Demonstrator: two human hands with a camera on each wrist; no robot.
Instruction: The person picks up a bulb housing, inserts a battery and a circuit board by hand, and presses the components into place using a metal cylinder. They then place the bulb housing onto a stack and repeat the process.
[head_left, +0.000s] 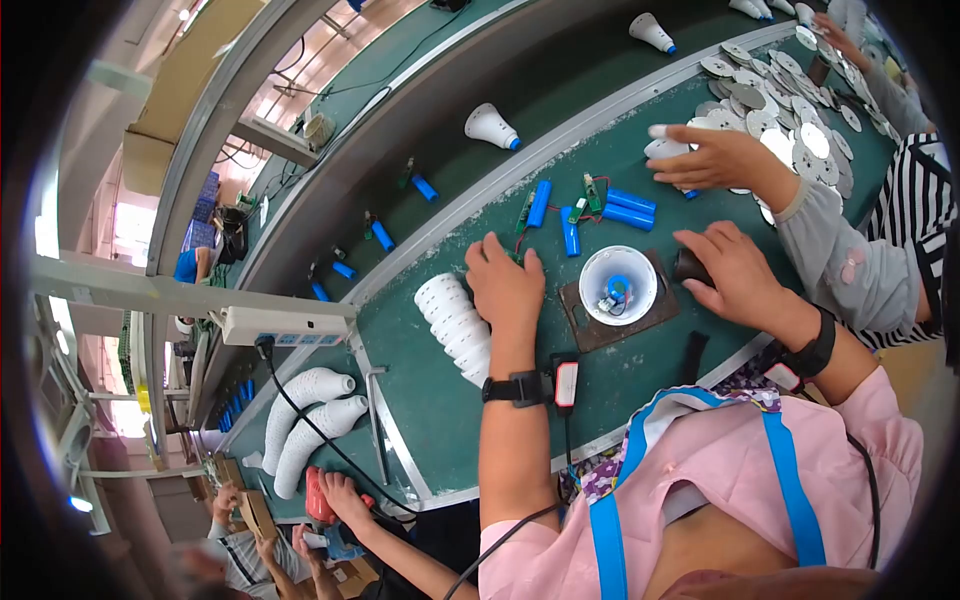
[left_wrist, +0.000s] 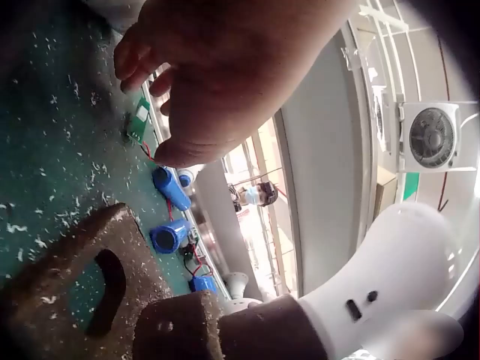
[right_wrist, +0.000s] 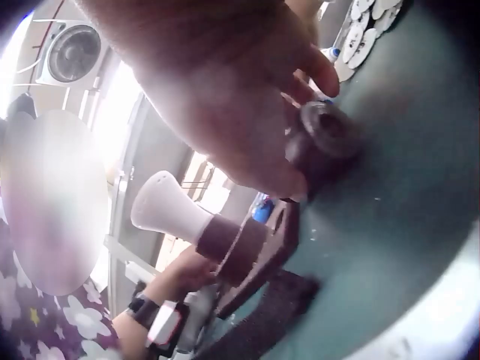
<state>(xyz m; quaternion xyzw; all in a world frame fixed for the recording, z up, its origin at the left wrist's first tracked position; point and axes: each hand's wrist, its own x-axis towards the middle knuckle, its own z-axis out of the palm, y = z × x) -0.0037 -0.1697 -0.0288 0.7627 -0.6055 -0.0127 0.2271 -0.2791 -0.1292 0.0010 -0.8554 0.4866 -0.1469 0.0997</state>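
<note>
My left hand reaches over the bench, thumb and fingertips apart, close to a small green circuit board with red wire. Beside it lie a stack of white perforated cups and a blue battery. My right hand grips a dark, hollow-ended cylinder low over the bench. Between my hands a white bulb housing, wide end up, stands in a brown fixture. Inside the housing a blue part and wires show.
More blue batteries with boards lie behind the housing. A pile of pale discs covers the right end, where another person's hand holds a white part. A conveyor carries housings. At left are a power strip and cup stacks.
</note>
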